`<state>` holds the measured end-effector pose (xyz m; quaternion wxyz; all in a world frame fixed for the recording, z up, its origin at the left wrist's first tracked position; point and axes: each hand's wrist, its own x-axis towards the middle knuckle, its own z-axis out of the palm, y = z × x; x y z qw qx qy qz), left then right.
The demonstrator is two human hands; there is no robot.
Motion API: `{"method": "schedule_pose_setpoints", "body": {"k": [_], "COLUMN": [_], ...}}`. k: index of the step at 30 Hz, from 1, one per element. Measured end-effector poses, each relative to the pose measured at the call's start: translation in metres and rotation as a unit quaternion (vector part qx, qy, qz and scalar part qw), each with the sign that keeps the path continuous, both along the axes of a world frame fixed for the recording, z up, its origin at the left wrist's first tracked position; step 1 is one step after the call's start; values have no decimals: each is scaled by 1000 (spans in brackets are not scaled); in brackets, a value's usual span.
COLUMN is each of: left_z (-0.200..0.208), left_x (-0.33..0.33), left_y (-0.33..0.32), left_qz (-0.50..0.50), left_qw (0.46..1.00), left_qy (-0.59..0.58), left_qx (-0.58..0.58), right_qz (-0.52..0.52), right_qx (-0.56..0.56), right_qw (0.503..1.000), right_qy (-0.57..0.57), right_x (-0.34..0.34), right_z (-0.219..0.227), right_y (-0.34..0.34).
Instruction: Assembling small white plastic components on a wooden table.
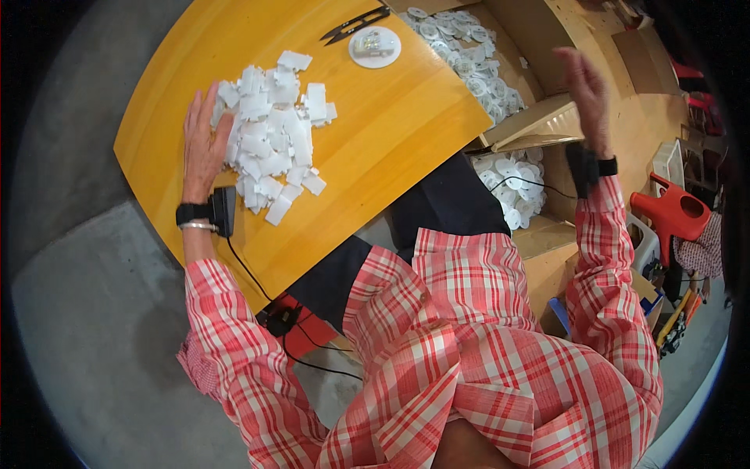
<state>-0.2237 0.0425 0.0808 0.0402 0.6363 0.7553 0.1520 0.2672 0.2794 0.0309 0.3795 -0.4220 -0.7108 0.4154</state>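
White plastic pieces lie in a loose heap in the upper left of the frame, on the round yellow wooden table.

Head view:
- Left hand: laid flat, fingers extended and unclenched, pressed against the left edge of the heap. It grasps nothing. A black wrist strap with a small black box sits on the wrist, and a black cable runs from it toward the lower centre of the frame.
- Right hand: raised in the upper right of the frame, above the cardboard boxes, well apart from the heap. The hand is blurred; the fingers appear extended and released, with nothing in them. A black strap circles this wrist also.
- Black snips: at the top centre of the frame, on the far edge of the table, just beside a round white disc.
- Upper cardboard box: at the top right of centre, beside the table, filled with small round white parts.
- Lower cardboard box: right of centre, below the raised hand, also holding round white parts.
- Red watering can: at the right edge of the frame, on the floor.
- Sleeves: both forearms wear a red and white checked shirt, filling the lower part of the frame.
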Motion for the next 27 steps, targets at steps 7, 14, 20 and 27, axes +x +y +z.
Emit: {"method": "schedule_pose_setpoints", "body": {"k": [7, 14, 20, 27], "left_z": [5, 43, 68, 35], "left_x": [18, 47, 137, 219], "left_y": [-9, -22, -27, -31], "left_qz": [-32, -24, -82, -151], "left_qw": [998, 997, 993, 983], "left_qy": [-1, 42, 18, -39], "left_qx": [-51, -55, -80, -93], "right_qz": [146, 200, 166, -2], "right_qx": [48, 278, 290, 254], "right_qw": [984, 924, 930, 953], "right_qy": [-93, -171, -155, -165], "right_x": [-86, -189, -184, -60], "right_z": [5, -2, 8, -9], "right_y": [-54, -109, -112, -63]}}
